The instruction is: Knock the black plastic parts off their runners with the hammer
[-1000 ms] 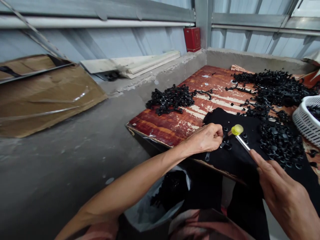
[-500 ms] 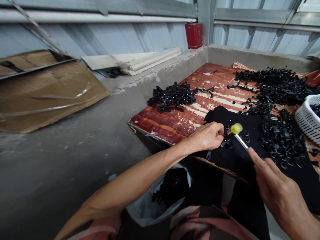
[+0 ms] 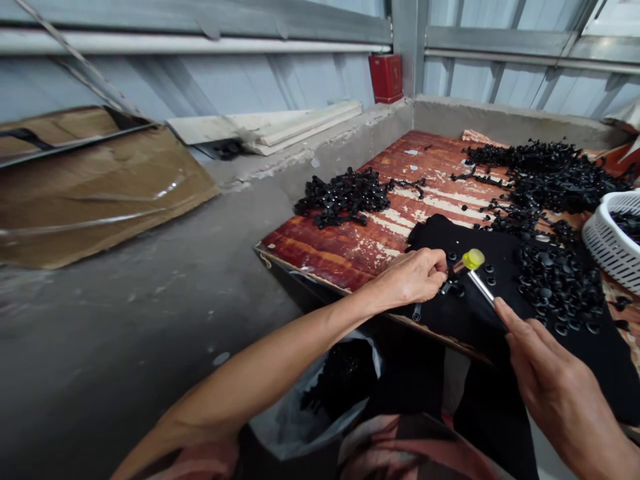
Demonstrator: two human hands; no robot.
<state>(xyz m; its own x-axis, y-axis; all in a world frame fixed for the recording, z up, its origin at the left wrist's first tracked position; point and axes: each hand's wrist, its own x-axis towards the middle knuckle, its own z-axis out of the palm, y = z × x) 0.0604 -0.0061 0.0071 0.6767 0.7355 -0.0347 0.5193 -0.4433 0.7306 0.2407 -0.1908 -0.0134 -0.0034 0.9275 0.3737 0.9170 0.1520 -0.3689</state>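
Observation:
My right hand (image 3: 555,373) is wrapped round the handle of a small hammer (image 3: 481,285) with a yellow-green head. The hammer head is beside the fingertips of my left hand (image 3: 417,275), which is closed over a black cloth (image 3: 480,320). What my left fingers pinch is too small to make out. Small black parts (image 3: 453,288) lie just under and beside them, and several round black pieces (image 3: 490,269) sit right of the hammer head. A larger pile of round black pieces (image 3: 560,287) rests on the cloth to the right.
Black part piles (image 3: 345,195) stand on the worn red board (image 3: 320,250), with a bigger heap (image 3: 555,177) at the back right. A white basket (image 3: 613,233) is at the right edge. Below the board hangs a bag (image 3: 295,427) of black parts. Cardboard (image 3: 100,200) lies left.
The view has shifted slightly. Both hands keep nearly the same place, and the hammer head looks sharper and barely moved beside my left fingers.

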